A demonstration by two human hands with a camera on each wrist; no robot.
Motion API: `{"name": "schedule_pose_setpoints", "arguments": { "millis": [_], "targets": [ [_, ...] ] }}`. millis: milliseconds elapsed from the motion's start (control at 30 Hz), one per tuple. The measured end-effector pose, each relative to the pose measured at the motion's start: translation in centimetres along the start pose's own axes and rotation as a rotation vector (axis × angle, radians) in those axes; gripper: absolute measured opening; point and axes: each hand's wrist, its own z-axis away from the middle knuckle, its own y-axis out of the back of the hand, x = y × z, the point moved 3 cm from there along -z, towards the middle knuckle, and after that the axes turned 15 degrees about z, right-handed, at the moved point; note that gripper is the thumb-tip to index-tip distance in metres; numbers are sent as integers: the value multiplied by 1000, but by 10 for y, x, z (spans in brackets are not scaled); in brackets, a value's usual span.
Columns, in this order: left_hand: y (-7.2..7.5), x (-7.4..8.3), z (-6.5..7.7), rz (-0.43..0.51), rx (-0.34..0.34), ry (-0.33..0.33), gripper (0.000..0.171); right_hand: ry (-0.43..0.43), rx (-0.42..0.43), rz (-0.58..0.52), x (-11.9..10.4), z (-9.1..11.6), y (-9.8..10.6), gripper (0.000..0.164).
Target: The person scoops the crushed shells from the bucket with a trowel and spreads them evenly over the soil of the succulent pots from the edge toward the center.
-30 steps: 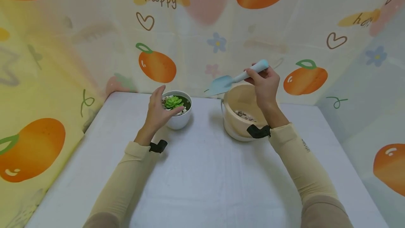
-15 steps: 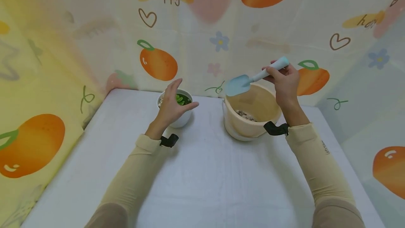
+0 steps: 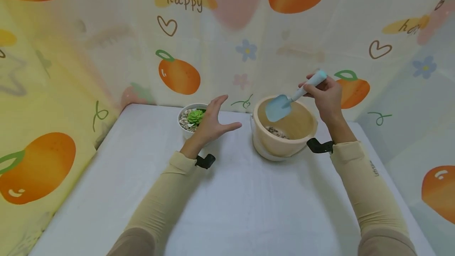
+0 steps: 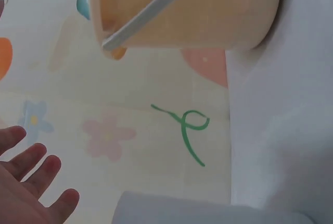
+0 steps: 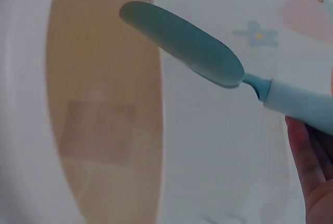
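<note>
My right hand point(image 3: 327, 96) grips the pale handle of a light blue garden trowel point(image 3: 279, 108), its blade slanting down over the mouth of a beige bucket point(image 3: 281, 147). Small pebbles point(image 3: 276, 132) lie at the bottom of that bucket. In the right wrist view the trowel blade point(image 5: 182, 44) is seen from the side near the bucket's rim. Between the bucket and a white pot point(image 3: 183, 113), my left hand point(image 3: 211, 125) is held with thumb and fingers spread, holding nothing. It partly hides the pot, which contains a green succulent point(image 3: 195, 117) set among pebbles.
Both containers stand toward the back of a table with a white cloth point(image 3: 249, 204). A fruit-patterned curtain point(image 3: 217, 50) hangs right behind them and along the sides. A white handle point(image 4: 151, 13) lies against the bucket's side.
My left hand has moved right, from beside the succulent pot to the space between pot and bucket. The right hand has carried the trowel rightward, and its blade has come lower over the bucket.
</note>
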Motion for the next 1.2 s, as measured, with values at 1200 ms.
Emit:
{"name": "schedule_pose_setpoints", "arguments": {
  "millis": [1200],
  "targets": [
    [-85,-12,-17,86,-134,72,96,-38,-447,711,42,12,-10,20]
  ]
}}
